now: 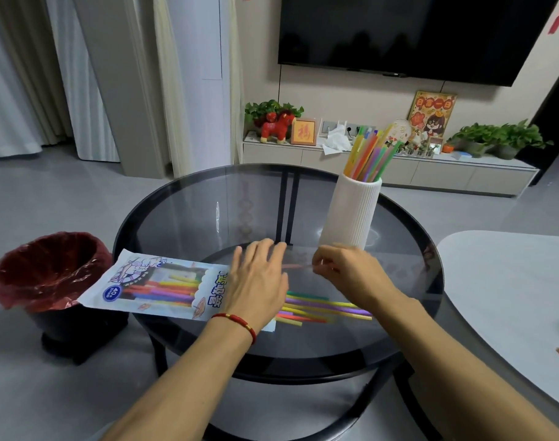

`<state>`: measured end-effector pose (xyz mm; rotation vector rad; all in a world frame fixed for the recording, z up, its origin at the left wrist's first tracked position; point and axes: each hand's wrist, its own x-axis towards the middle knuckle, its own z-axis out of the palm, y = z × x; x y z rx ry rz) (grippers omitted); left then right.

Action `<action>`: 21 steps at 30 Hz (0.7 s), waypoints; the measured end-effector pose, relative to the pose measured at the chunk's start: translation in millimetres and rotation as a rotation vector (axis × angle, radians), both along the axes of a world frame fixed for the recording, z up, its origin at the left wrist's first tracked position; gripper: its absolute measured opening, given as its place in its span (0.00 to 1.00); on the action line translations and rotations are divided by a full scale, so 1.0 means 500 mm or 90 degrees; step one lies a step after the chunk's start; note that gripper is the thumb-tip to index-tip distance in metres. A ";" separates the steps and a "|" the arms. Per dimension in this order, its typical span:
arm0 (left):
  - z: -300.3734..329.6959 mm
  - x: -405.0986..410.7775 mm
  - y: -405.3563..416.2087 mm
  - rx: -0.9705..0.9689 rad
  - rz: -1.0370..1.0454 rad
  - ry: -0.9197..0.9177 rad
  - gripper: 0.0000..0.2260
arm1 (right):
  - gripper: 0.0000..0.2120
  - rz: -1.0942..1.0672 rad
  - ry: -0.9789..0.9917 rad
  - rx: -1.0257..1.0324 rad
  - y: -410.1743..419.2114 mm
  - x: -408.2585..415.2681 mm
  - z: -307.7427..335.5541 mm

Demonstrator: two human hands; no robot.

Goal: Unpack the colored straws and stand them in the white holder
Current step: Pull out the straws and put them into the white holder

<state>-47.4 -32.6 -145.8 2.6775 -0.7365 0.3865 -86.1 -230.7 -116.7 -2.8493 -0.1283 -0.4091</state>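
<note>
A white ribbed holder [351,211] stands on the round glass table [189,205] at the right, with several colored straws [372,151] upright in it. A printed straw bag [151,286] lies at the table's left edge, and several loose straws [322,308] stick out of its right end. My left hand [259,281] rests flat on the bag's open end, fingers spread. Just in front of the holder, my right hand [345,268] pinches one end of a thin pinkish straw [295,266] that lies level between the two hands.
A black bin with a red liner [46,268] stands on the floor left of the table. At the right is a white table [513,300]. Behind are a low TV cabinet [399,173] with plants and ornaments, and a wall TV [415,33].
</note>
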 end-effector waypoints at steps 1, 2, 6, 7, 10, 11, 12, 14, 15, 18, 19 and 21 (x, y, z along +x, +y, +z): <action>0.001 0.004 0.001 0.003 0.015 0.001 0.20 | 0.03 0.017 -0.034 0.032 -0.006 -0.010 0.018; 0.002 0.005 0.001 0.003 0.025 0.004 0.17 | 0.03 0.029 -0.067 0.063 -0.016 -0.020 0.033; 0.009 0.002 0.001 -0.051 0.042 -0.046 0.08 | 0.11 -0.103 -0.299 0.010 -0.023 -0.057 0.041; 0.015 0.000 0.001 -0.074 0.056 -0.054 0.08 | 0.11 -0.154 -0.380 0.037 -0.017 -0.069 0.037; 0.026 -0.006 0.000 -0.116 0.042 -0.027 0.09 | 0.13 -0.206 -0.385 0.312 0.008 -0.092 0.027; 0.027 -0.011 -0.005 -0.126 0.011 -0.017 0.09 | 0.14 -0.176 -0.270 0.432 0.017 -0.093 0.024; 0.029 -0.019 -0.011 -0.133 -0.027 -0.008 0.08 | 0.13 -0.132 -0.146 0.531 0.027 -0.093 0.020; 0.033 -0.039 -0.028 -0.130 -0.097 0.009 0.08 | 0.11 -0.055 -0.029 0.621 0.041 -0.091 0.012; 0.033 -0.045 -0.035 -0.128 -0.115 0.019 0.11 | 0.12 -0.043 -0.056 0.622 0.040 -0.087 0.014; 0.028 -0.039 -0.036 -0.128 -0.046 0.053 0.22 | 0.13 -0.082 -0.250 0.617 0.000 -0.071 0.061; 0.026 -0.034 -0.032 -0.117 -0.008 0.066 0.23 | 0.13 -0.108 -0.316 0.597 -0.023 -0.065 0.087; 0.020 -0.030 -0.024 -0.051 0.031 0.073 0.21 | 0.13 -0.161 -0.421 0.541 -0.067 -0.053 0.139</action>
